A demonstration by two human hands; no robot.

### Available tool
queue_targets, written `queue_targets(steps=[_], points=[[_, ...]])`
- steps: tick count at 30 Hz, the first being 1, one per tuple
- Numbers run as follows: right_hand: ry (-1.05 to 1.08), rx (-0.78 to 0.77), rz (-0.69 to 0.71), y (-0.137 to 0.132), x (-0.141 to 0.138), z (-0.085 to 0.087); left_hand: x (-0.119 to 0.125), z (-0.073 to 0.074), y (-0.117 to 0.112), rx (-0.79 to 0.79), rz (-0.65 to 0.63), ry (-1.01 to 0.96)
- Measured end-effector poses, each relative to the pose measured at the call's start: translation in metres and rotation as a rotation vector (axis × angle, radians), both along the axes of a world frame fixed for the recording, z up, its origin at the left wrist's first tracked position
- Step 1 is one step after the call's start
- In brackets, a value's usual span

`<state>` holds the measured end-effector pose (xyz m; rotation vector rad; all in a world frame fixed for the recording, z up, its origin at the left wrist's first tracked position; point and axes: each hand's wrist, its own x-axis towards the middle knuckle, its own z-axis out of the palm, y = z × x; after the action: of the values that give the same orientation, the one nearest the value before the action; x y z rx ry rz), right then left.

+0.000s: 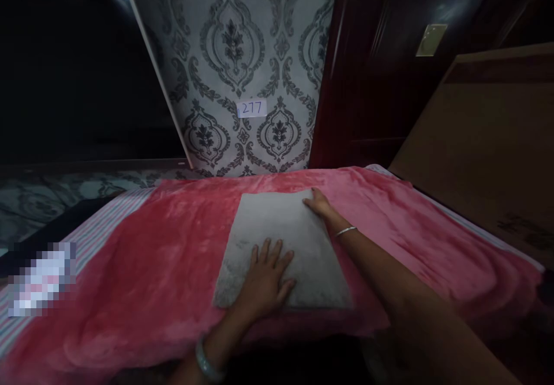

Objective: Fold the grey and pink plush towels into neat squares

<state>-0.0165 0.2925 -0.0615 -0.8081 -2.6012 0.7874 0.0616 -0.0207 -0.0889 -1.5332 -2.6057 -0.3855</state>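
A grey folded cloth (281, 229) lies flat on a pink fuzzy blanket (151, 264) spread over a bed. My left hand (265, 276) rests palm down on the near part of the cloth, fingers spread and open. My right hand (319, 203) reaches to the cloth's far right corner and lies on its edge, fingers extended. A bangle circles my left wrist and a thin bracelet sits on my right wrist.
A striped sheet (99, 223) shows under the blanket at the left. Patterned grey wallpaper with a small label reading 277 (251, 108) stands behind the bed. A dark wooden door (367, 85) and a brown headboard panel (485, 142) stand at the right.
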Motion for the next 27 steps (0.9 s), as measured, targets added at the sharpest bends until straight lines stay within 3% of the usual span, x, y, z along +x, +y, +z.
queue_targets(steps=[5,13,19,27], points=[[-0.136,0.026,0.047,0.011,-0.032,0.020,0.006,0.003,-0.003,0.005,-0.009,0.020],[-0.352,0.097,0.268,0.007,-0.074,0.040,0.008,0.002,-0.019,0.013,-0.041,-0.014],[-0.324,0.116,0.449,-0.011,-0.095,0.033,0.007,0.002,-0.019,-0.026,-0.074,-0.048],[-0.190,0.224,0.448,-0.027,-0.096,0.009,0.009,-0.006,-0.020,0.004,-0.077,-0.023]])
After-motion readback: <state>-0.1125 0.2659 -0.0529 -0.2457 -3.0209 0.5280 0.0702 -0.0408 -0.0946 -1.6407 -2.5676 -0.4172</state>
